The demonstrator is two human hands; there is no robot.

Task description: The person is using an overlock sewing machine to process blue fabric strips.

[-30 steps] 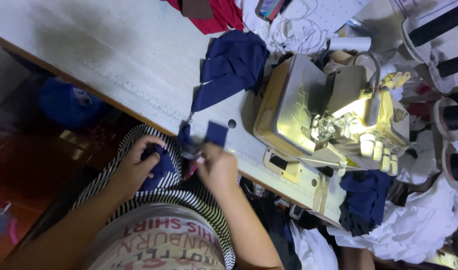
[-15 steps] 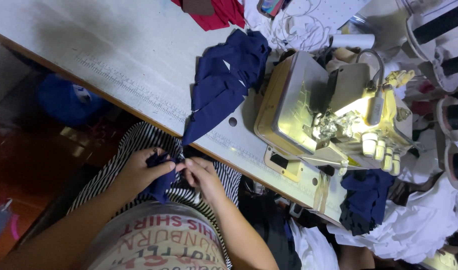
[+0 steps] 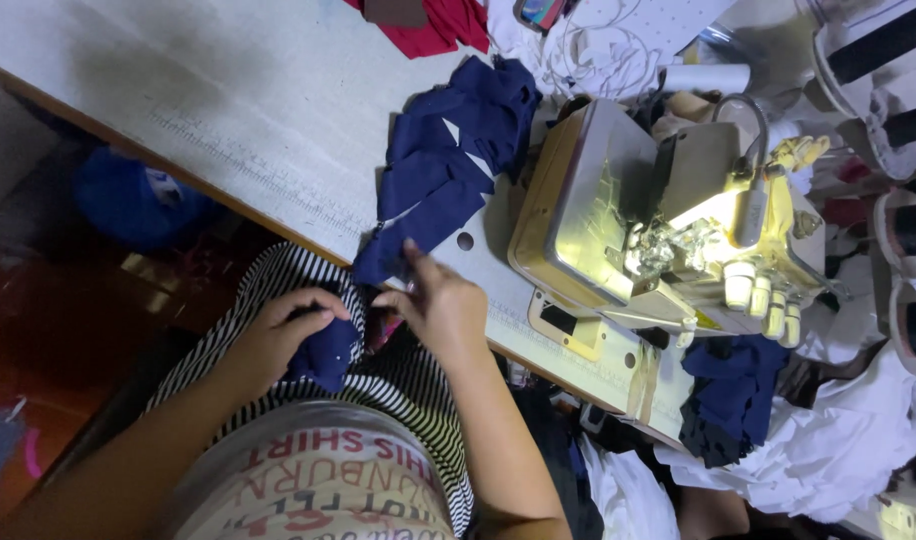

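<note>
Head camera looks down on a person seated at a pale sewing table (image 3: 178, 90), both hands working navy cloth at its near edge. Left hand (image 3: 283, 335) sits in the lap over a striped garment (image 3: 398, 390), its grip pressed together around a bunched wad of navy fabric (image 3: 328, 355). Right hand (image 3: 443, 305) is just beside it, fingers pinching the lower end of a long navy piece (image 3: 438, 180) that trails up across the table to a heap beside the sewing machine (image 3: 658, 220). That cream-coloured machine stands to the right, its work light on. More navy cloth (image 3: 733, 395) hangs off the table's right end above a pile of white fabric (image 3: 838, 450). Red cloth (image 3: 433, 25) lies at the far edge, and a blue bundle (image 3: 128, 195) rests on the floor below.
</note>
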